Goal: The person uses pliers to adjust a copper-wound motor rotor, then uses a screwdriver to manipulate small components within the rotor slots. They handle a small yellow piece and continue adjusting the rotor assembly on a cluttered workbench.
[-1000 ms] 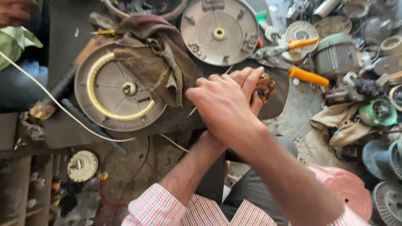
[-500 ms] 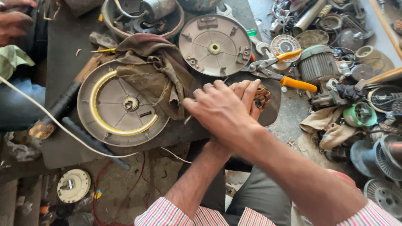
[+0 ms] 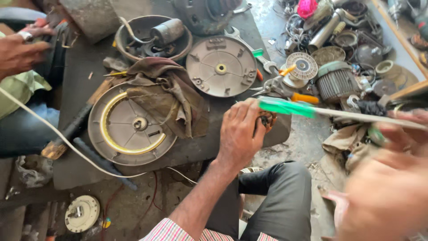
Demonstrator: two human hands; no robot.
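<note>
My left hand (image 3: 243, 134) rests fingers-down on a small copper-wound motor part (image 3: 266, 119) at the near right edge of a dark work slab (image 3: 80, 169) and covers most of it. My right hand (image 3: 388, 192) is close to the camera at the lower right and blurred. It grips a long thin tool (image 3: 339, 114) whose green end (image 3: 285, 107) points left, just above the left hand.
On the slab lie a round cover with a gold ring (image 3: 129, 127), a brown rag (image 3: 165, 93), a grey round plate (image 3: 221, 67) and a bowl of parts (image 3: 151, 38). Orange-handled pliers (image 3: 285, 87), a ribbed motor (image 3: 336, 80) and scrap crowd the right. Another person's hand (image 3: 18, 49) is top left.
My right hand has left the motor part, pulled back to the lower right and now holds the green-ended tool. The left hand stays on the part. The view shifted.
</note>
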